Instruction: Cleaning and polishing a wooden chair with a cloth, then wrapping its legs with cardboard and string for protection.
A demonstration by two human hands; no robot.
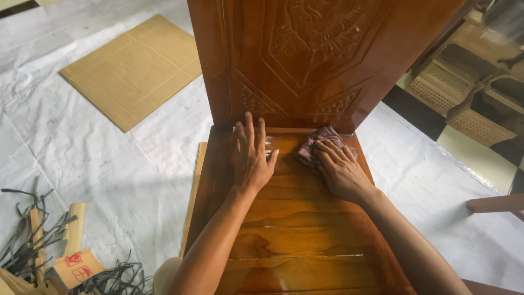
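A glossy brown wooden chair stands below me, its slatted seat (295, 235) toward me and its carved backrest (305, 54) rising at the far side. My left hand (251, 155) lies flat on the seat near the backrest, fingers spread, holding nothing. My right hand (341, 169) presses a crumpled dark purplish cloth (319, 143) against the seat's far right corner, fingertips on top of it.
White sheeting (109, 158) covers the floor. A flat cardboard sheet (134, 68) lies at the far left. Wood scraps and black straps (49, 240) pile up at the near left. Unvarnished woven-seat chairs (469, 87) stand at the right on a checkered floor.
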